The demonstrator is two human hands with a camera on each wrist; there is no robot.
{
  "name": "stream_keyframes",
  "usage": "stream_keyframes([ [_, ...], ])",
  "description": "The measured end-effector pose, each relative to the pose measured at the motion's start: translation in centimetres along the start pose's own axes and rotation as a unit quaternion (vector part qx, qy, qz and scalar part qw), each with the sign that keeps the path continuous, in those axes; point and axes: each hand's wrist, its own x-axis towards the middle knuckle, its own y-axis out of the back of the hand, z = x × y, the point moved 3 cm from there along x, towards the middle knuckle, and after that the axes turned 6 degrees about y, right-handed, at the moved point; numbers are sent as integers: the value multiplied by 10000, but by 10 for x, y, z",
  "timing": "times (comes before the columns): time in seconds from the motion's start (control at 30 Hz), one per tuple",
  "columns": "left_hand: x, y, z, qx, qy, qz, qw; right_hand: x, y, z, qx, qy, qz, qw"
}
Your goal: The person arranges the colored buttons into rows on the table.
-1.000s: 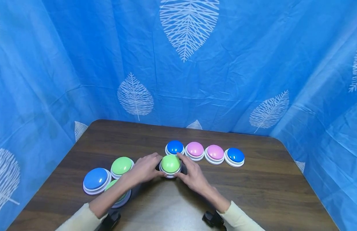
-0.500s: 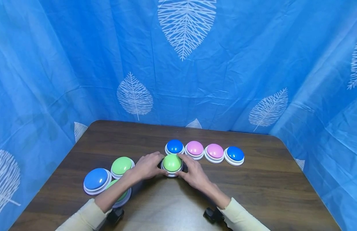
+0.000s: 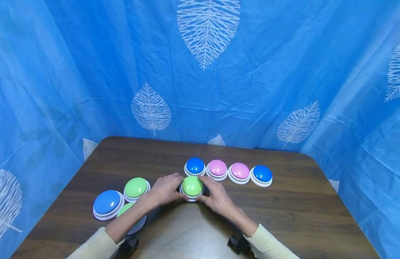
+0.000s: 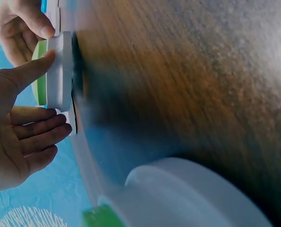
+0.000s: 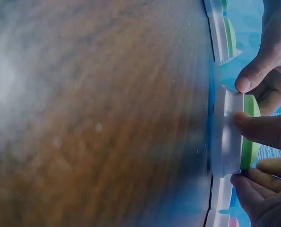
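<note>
A push button with a green dome and white base (image 3: 192, 186) is between both hands near the middle of the table. My left hand (image 3: 166, 189) grips its left side, thumb on the near side of the base. From the right, my right hand (image 3: 218, 197) holds it the same way, with the thumb on the white base (image 5: 226, 135). Just behind it begins a row: a blue button (image 3: 195, 165), a pink button (image 3: 217, 168), another pink button (image 3: 240, 171) and a blue button (image 3: 262, 174). Whether the held button touches the table, I cannot tell.
At the left of the brown wooden table (image 3: 284, 223) stand a large blue button (image 3: 107, 202), a green button (image 3: 136, 187) and another green button (image 3: 124, 208) partly hidden under the left forearm. A blue curtain with white leaf prints (image 3: 207, 32) surrounds the table.
Both hands keep their hold on the green button. It has shifted slightly to the right and a little nearer to me relative to the row. The other buttons stay put.
</note>
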Motion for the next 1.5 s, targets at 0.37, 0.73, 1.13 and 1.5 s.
stream_keyframes([
  [0.37,0,-4,-3,-74,-68,-3,9999,0,-4,1,-107,-32,-146,9998],
  [0.73,3,-4,-8,-90,-39,-156,9998,4,-5,0,-94,-68,-188,9998],
  [1.13,1,0,-12,-287,104,-249,9992,5,-6,1,-136,-212,-424,9988],
  [1.5,-20,20,-20,-124,396,67,9991,13,-2,-17,-136,94,-404,9990],
])
